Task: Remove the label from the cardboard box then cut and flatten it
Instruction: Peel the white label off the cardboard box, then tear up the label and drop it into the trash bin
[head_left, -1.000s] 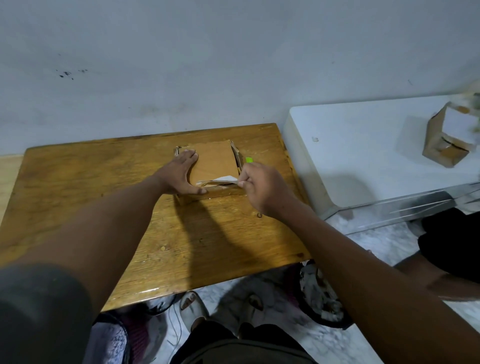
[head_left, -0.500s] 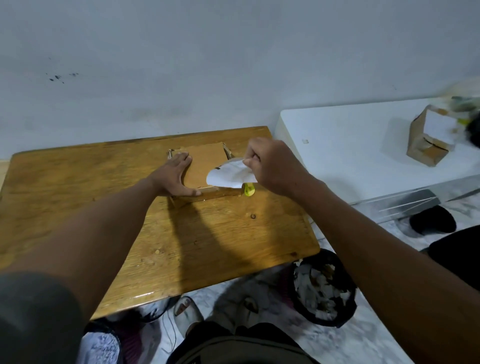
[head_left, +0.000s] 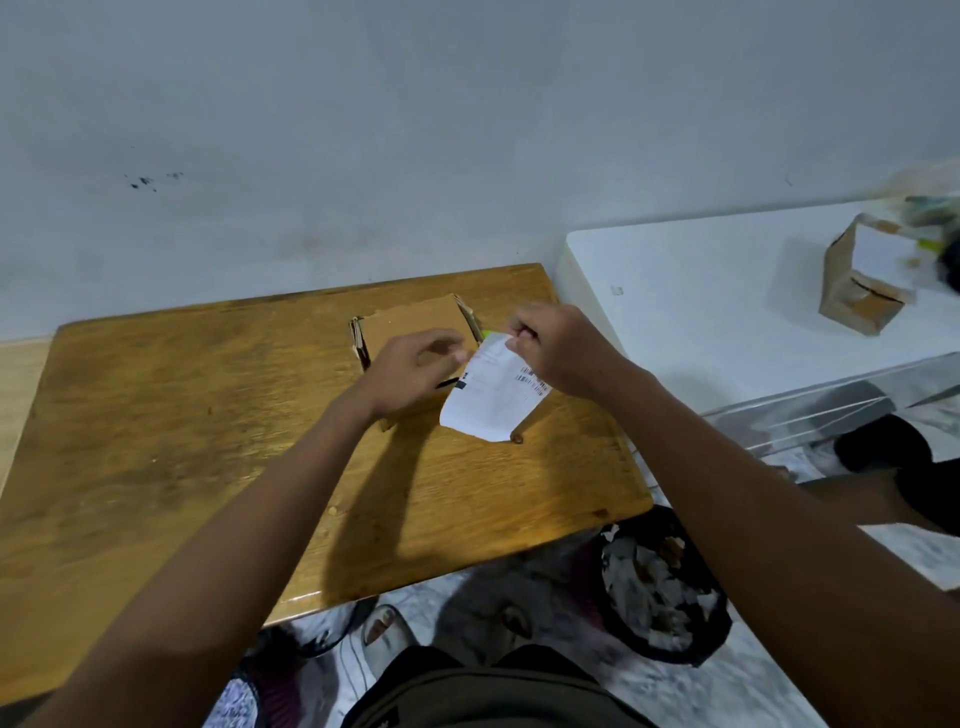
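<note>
Label (head_left: 493, 392): white, printed, off box, hanging over surface (head_left: 182, 415); top corner pinched in my right hand (head_left: 558, 345) fingers. Left hand (head_left: 410, 376): blurred, fingers loosely curled beside label edge; contact unclear. Cardboard box (head_left: 415, 325): on surface, behind left hand.

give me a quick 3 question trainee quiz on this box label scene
1. True or false: the white printed label is still stuck flat on the brown cardboard box.
2. Which of the hands pinches the label's top edge? A) left hand B) right hand
3. Fill in: the box sits on the ____ wooden table.

Key: 1 false, it is peeled off and hangs from the fingers. 2 B. 3 brown.
</note>
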